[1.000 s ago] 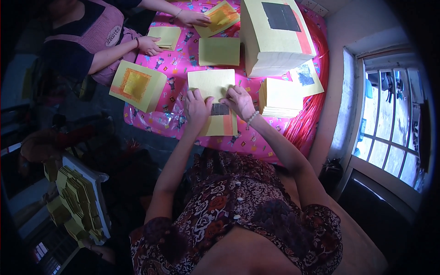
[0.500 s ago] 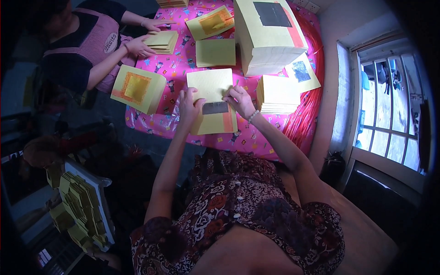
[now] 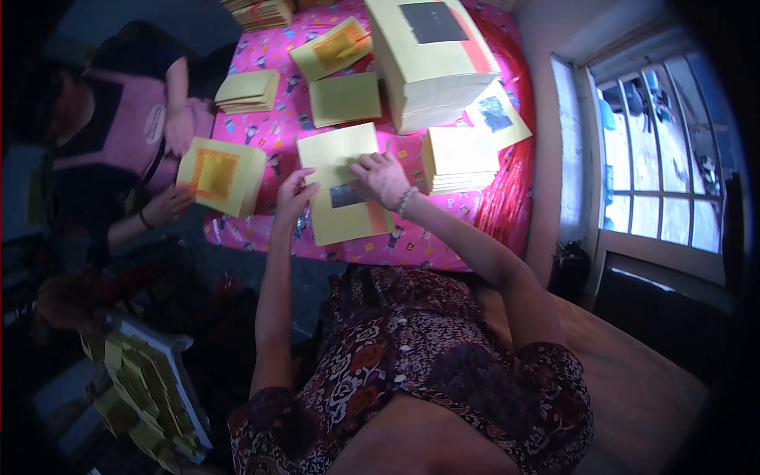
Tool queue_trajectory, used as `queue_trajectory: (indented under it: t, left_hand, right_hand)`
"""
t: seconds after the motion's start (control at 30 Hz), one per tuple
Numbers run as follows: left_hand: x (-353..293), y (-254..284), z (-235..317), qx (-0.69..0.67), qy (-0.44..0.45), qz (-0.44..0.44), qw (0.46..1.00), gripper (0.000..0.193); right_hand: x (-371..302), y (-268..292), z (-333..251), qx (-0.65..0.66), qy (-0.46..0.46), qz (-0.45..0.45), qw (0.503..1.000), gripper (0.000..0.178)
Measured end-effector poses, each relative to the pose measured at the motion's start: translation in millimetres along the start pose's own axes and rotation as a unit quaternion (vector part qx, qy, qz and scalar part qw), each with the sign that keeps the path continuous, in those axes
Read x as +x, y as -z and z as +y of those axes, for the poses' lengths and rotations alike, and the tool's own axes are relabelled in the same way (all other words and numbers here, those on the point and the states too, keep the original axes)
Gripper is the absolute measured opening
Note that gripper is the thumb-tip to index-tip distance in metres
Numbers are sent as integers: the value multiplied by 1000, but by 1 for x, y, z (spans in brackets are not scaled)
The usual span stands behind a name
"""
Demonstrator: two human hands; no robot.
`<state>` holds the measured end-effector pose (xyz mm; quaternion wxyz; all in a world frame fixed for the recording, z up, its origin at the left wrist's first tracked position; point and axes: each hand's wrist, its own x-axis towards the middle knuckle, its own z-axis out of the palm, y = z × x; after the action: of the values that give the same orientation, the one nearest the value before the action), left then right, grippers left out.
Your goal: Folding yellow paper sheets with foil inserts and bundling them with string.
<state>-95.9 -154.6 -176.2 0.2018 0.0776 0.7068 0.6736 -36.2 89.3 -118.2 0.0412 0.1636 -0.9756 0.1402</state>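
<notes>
A yellow paper sheet lies before me, its lower part folded over beside a sheet bearing a dark grey patch and an orange stripe. At the left edge of these papers, my left hand has its thumb and fingers apart. My right hand lies on the right side of the paper, just above the dark patch, fingers loosely bent. To the right stands a stack of folded yellow papers. Beyond the sheet lies a plain yellow pad.
A tall stack of yellow paper stands at the back right, beside red strands along the pink patterned tablecloth. On the left a co-worker touches a yellow stack with a gold square. Another small stack lies behind it.
Both my hands have loosened from their pinch on the paper; the right has spread onto the sheet. The co-worker's hands have moved from the small stack to the gold-square one. The view has shifted.
</notes>
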Motion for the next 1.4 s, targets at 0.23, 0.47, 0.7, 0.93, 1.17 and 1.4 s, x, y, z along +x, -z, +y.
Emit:
queue_trajectory:
  t: [0.23, 0.47, 0.7, 0.93, 1.17, 1.4]
  left_hand:
    - [-3, -6, 7, -20, 49, -6, 999, 37]
    - [-6, -16, 12, 21, -7, 50, 999, 34]
    - [-11, -27, 25, 224, 33, 265, 937, 44]
    - [-13, -69, 62, -189, 48, 215, 957, 40]
    - [-49, -152, 97, -232, 73, 153, 958, 40]
    - [-7, -247, 81, -148, 93, 26, 984, 44]
  right_hand:
    - [1, -10, -5, 54, -94, -13, 994, 35]
    - [0, -2, 7, -1, 37, 18, 999, 27]
    - [8, -8, 14, -101, 204, 56, 972, 14]
    - [0, 37, 15, -111, 201, 88, 969, 25]
    - [-74, 94, 33, 284, -214, 272, 894, 38]
    - [-127, 72, 159, 480, -328, 214, 785, 46]
